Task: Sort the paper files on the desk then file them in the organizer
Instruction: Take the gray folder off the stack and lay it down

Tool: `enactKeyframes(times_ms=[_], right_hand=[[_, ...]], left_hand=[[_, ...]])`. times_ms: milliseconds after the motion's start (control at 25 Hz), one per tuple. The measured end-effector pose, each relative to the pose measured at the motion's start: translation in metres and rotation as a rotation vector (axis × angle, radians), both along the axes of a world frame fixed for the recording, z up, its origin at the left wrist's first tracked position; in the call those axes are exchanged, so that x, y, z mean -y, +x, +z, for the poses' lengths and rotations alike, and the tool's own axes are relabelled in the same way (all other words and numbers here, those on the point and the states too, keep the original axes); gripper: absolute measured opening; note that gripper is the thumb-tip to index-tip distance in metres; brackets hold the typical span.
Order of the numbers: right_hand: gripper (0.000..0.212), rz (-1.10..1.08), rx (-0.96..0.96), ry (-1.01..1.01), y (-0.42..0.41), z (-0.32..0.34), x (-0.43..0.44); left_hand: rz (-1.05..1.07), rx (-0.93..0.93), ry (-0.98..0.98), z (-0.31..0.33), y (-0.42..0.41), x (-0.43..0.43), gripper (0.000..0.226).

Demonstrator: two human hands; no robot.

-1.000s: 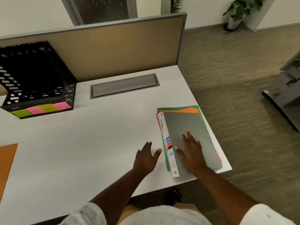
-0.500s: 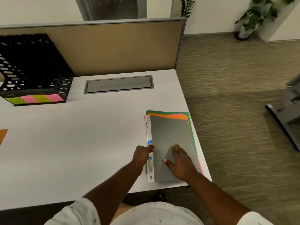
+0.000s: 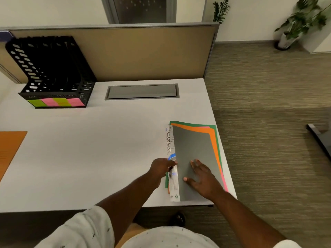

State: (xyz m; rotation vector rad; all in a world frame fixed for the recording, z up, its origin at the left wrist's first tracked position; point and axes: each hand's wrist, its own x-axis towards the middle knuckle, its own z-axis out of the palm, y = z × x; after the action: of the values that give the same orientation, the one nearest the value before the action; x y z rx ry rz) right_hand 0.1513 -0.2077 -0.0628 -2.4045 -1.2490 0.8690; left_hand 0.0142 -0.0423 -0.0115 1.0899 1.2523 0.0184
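A stack of paper files lies at the desk's right front corner. On top is a grey file (image 3: 193, 147) with a white spine labelled "SPORTS". Under it show an orange file (image 3: 214, 140), a pink file (image 3: 224, 181) and a green file (image 3: 193, 124). My left hand (image 3: 160, 169) pinches the grey file's spine edge, which is lifted a little. My right hand (image 3: 202, 176) rests flat, fingers spread, on the grey cover. The black organizer (image 3: 53, 72), with green and pink sticky labels on its front, stands at the back left.
Another orange file (image 3: 9, 149) lies at the desk's left edge. A grey cable-tray lid (image 3: 142, 91) is set in the desk near the tan partition (image 3: 143, 52). The desk's right edge borders carpet; a potted plant (image 3: 300, 24) stands far right.
My left hand moved right from the bare desk to the grey file's spine and gripped it. My right hand stayed flat on the cover. The camera view shifted, showing more of the organizer.
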Motion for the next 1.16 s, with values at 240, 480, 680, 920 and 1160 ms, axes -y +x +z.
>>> enactKeyframes(times_ms=[240, 480, 680, 920, 1160], right_hand=[[0.059, -0.195, 0.02, 0.202, -0.011, 0.007, -0.005], [0.048, -0.3, 0.087, 0.272, -0.039, 0.01, -0.029], [0.046, -0.481, 0.097, 0.325, -0.084, 0.014, -0.061], [0.043, -0.731, -0.011, 0.324, -0.173, 0.025, -0.115], [0.052, -0.827, -0.194, 0.331, -0.244, 0.035, -0.159]], left_hand=[[0.095, 0.162, -0.181, 0.007, -0.037, -0.002, 0.036], [0.078, 0.22, -0.124, 0.009, -0.096, -0.032, 0.033], [0.009, 0.311, -0.085, 0.011, -0.161, -0.078, 0.044], [-0.107, 0.368, -0.047, 0.029, -0.252, -0.145, 0.055], [-0.113, 0.334, -0.027, 0.028, -0.332, -0.2, 0.057]])
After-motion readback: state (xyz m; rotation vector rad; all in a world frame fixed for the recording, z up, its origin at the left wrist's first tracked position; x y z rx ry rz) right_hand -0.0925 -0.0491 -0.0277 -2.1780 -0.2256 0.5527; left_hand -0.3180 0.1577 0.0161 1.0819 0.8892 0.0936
